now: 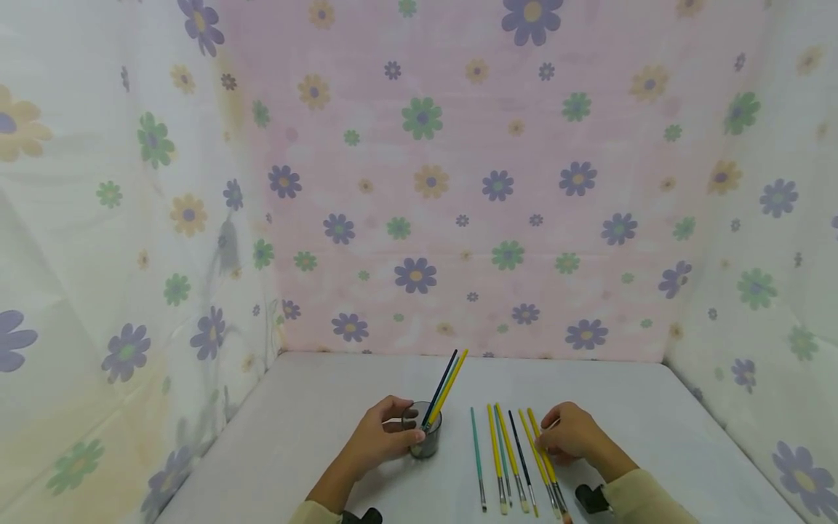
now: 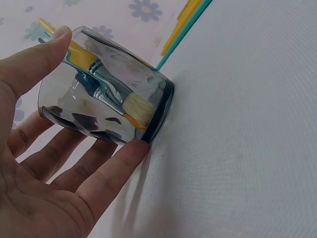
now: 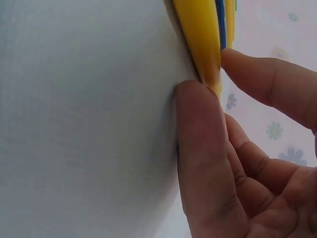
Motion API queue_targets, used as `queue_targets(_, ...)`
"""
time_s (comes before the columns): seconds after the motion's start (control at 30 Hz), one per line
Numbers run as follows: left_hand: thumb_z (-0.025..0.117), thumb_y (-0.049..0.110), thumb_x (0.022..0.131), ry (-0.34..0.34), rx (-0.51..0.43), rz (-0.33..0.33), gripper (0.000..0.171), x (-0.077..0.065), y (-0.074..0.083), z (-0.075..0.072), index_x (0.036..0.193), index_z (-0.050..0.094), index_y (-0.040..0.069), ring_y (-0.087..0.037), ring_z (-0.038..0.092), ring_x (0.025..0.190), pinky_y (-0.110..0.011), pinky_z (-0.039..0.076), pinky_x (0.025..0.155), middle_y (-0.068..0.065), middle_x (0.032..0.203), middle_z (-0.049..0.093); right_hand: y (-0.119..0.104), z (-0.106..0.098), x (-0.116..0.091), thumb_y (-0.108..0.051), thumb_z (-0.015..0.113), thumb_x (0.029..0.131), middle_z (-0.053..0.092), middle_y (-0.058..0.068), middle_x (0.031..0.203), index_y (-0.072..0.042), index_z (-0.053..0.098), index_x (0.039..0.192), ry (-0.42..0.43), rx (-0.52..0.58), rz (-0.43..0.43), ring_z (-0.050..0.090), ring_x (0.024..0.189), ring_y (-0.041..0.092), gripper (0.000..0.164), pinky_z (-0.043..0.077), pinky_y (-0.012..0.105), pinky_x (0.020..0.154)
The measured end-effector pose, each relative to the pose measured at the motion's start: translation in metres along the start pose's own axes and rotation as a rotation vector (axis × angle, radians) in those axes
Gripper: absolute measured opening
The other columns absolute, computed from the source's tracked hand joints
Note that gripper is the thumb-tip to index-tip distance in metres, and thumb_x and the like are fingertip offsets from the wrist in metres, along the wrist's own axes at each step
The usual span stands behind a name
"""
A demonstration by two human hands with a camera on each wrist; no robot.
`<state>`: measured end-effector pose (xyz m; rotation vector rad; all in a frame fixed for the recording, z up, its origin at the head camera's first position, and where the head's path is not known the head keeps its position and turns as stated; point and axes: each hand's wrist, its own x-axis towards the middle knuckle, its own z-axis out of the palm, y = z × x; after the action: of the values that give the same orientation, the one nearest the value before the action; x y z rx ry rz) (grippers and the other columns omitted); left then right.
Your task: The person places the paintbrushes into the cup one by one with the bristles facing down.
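Note:
My left hand [image 1: 382, 437] grips a clear smoky cup [image 1: 427, 442] standing on the table, thumb on one side and fingers round the other. Inside lean several paintbrushes, bristles down: a yellow one [image 1: 453, 382], a dark blue one [image 1: 441, 386] and a teal one partly hidden between them. Bristles [image 2: 138, 108] show through the cup's wall in the left wrist view. On the right, my right hand [image 1: 572, 434] pinches the handle of the rightmost yellow paintbrush [image 3: 198, 34] between thumb and index finger. That brush lies on the table, its bristle end toward me.
To the left of my right hand lies a row of paintbrushes: a teal one [image 1: 476, 444], several yellow ones such as this yellow brush [image 1: 495, 444], and a dark blue one [image 1: 520, 451]. White cloth covers the table [image 1: 327, 386]. A flowered curtain [image 1: 458, 145] encloses the back and sides.

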<state>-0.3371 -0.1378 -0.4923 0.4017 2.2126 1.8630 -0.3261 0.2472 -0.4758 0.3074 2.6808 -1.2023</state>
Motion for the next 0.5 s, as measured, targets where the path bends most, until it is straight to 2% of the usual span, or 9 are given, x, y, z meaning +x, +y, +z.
queue_targets(0.23, 0.087, 0.027, 0.086, 0.003, 0.008, 0.008, 0.07, -0.0005, 0.0004, 0.0002, 0.142, 0.052, 0.002, -0.029, 0.066, 0.122, -0.041, 0.064, 0.084, -0.021, 0.142, 0.059, -0.0042, 0.0018, -0.0024, -0.01, 0.09, 0.075, 0.066, 0.01, 0.088, -0.001, 0.063, 0.1, 0.011, -0.023, 0.002, 0.065, 0.068, 0.019, 0.038, 0.059, 0.031, 0.056)
queue_targets(0.5, 0.088, 0.028, 0.084, 0.001, -0.005, 0.003, 0.072, 0.0009, -0.0017, -0.0004, 0.142, 0.052, 0.004, -0.031, 0.066, 0.123, -0.043, 0.064, 0.084, -0.023, 0.144, 0.057, -0.0014, 0.0032, -0.0029, -0.007, 0.086, 0.075, 0.066, 0.011, 0.089, 0.0, 0.064, 0.102, 0.02, 0.015, -0.003, 0.066, 0.069, 0.02, 0.035, 0.06, 0.031, 0.056)
